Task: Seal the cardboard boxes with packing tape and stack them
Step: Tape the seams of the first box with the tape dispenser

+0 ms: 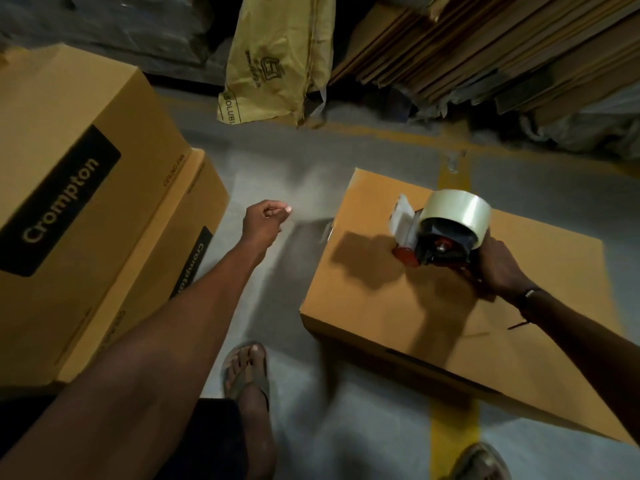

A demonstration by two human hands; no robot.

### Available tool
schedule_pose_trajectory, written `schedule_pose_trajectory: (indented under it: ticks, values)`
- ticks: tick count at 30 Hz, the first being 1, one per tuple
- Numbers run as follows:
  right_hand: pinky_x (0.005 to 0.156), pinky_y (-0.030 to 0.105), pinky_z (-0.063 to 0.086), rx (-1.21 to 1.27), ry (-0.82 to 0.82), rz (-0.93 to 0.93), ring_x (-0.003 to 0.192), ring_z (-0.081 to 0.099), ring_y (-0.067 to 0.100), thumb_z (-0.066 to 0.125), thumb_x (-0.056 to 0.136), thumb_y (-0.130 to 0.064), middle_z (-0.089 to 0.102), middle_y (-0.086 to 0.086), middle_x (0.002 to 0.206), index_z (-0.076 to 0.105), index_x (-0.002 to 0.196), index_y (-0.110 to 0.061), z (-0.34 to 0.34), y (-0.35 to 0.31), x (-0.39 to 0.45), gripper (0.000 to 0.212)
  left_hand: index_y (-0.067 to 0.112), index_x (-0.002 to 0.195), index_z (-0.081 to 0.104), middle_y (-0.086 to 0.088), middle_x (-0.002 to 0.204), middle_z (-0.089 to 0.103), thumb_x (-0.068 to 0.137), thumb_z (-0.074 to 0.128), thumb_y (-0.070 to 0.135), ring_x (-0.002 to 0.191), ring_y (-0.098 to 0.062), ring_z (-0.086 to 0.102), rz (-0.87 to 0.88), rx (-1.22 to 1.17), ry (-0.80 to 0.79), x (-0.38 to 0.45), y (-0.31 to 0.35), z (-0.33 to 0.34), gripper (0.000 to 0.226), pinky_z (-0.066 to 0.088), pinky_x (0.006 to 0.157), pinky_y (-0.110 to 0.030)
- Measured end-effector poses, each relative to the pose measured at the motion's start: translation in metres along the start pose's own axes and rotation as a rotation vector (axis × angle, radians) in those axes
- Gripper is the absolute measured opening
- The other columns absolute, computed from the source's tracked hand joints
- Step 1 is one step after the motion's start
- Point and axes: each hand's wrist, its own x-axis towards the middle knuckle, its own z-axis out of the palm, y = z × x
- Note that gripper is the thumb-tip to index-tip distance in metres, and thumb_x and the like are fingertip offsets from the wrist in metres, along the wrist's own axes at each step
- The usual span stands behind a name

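A flat brown cardboard box [381, 306] lies on the grey floor at the right. My right hand [498, 268] grips the handle of a tape dispenser [446, 237], which carries a clear tape roll and rests on the box's top. My left hand [265, 220] hovers over the floor left of that box, its fingers curled, holding nothing that I can make out. At the left stand two stacked brown boxes [76, 188] with black "Crompton" labels.
A yellow plastic sack [277, 60] leans at the back centre. Flattened cardboard sheets [485, 46] are piled at the back right. A yellow floor line [453, 431] runs under the box. My sandalled feet [247, 372] stand near the bottom edge.
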Motion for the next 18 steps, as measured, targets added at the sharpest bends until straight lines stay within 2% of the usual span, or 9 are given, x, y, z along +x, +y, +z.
schedule_pose_trajectory:
  ticks: [1,3,6,9,12,13,15,18]
  values:
    - [0.055,0.046,0.041,-0.05,-0.006,-0.015,0.062,0.051,0.034,0.046,0.087,-0.053,0.063,0.021,0.078,0.046,0.13,0.02,-0.002,0.002,-0.001,0.085,0.006,0.12,0.07,-0.006,0.103,0.068,0.099,0.071,0.026,0.089,-0.012,0.064,-0.044,-0.015,-0.025,0.001,-0.001,0.0,0.029,0.056,0.075,-0.025]
    - [0.056,0.047,0.043,-0.123,0.022,-0.047,0.061,0.052,0.036,0.036,0.082,-0.055,0.059,0.017,0.073,0.049,0.123,0.02,-0.003,0.004,0.0,0.086,0.007,0.126,0.066,-0.008,0.112,0.068,0.1,0.066,0.04,0.099,-0.017,0.066,-0.16,-0.035,-0.129,0.0,-0.002,0.008,0.041,0.057,0.083,-0.035]
    - [0.057,0.043,0.041,-0.194,0.034,-0.092,0.062,0.053,0.034,0.041,0.083,-0.049,0.062,0.019,0.078,0.046,0.128,0.019,-0.003,0.0,0.001,0.081,0.007,0.135,0.057,-0.008,0.124,0.065,0.103,0.054,0.052,0.11,-0.024,0.065,-0.328,-0.027,-0.293,-0.008,-0.001,0.028,0.056,0.056,0.088,-0.04]
    - [0.056,0.042,0.04,-0.219,0.042,-0.125,0.062,0.052,0.035,0.044,0.085,-0.045,0.06,0.017,0.078,0.047,0.126,0.019,-0.001,-0.007,-0.003,0.077,0.008,0.134,0.056,-0.009,0.118,0.067,0.105,0.055,0.045,0.108,-0.026,0.067,-0.384,-0.065,-0.372,-0.018,0.0,0.05,0.047,0.056,0.085,-0.037]
    - [0.057,0.047,0.043,-0.198,0.034,-0.1,0.061,0.052,0.037,0.054,0.094,-0.027,0.062,0.023,0.078,0.04,0.133,0.02,0.0,-0.013,-0.005,0.062,0.006,0.112,0.065,-0.008,0.091,0.07,0.098,0.072,0.026,0.078,-0.015,0.067,-0.318,-0.104,-0.271,-0.021,-0.001,0.062,0.026,0.054,0.063,-0.026]
    - [0.057,0.046,0.043,-0.191,0.03,-0.085,0.06,0.052,0.036,0.056,0.096,-0.022,0.061,0.021,0.077,0.041,0.133,0.019,0.0,-0.014,-0.005,0.057,0.007,0.103,0.067,-0.007,0.085,0.068,0.096,0.074,0.021,0.073,-0.015,0.065,-0.282,-0.103,-0.217,-0.019,-0.002,0.062,0.017,0.053,0.06,-0.025]
    - [0.055,0.042,0.038,-0.202,0.022,-0.098,0.059,0.051,0.035,0.052,0.094,-0.027,0.057,0.014,0.073,0.044,0.129,0.019,-0.002,-0.014,-0.005,0.059,0.015,0.087,0.07,-0.006,0.085,0.07,0.093,0.076,0.016,0.08,-0.017,0.067,-0.202,-0.083,-0.124,-0.014,-0.001,0.057,0.009,0.057,0.065,-0.029]
    - [0.057,0.04,0.037,-0.217,0.02,-0.16,0.061,0.05,0.034,0.044,0.084,-0.041,0.057,0.014,0.079,0.045,0.129,0.018,-0.005,-0.016,-0.005,0.075,0.02,0.085,0.072,-0.003,0.088,0.072,0.094,0.073,0.013,0.088,-0.017,0.069,-0.093,-0.085,-0.064,-0.011,0.009,0.047,0.011,0.061,0.076,-0.035]
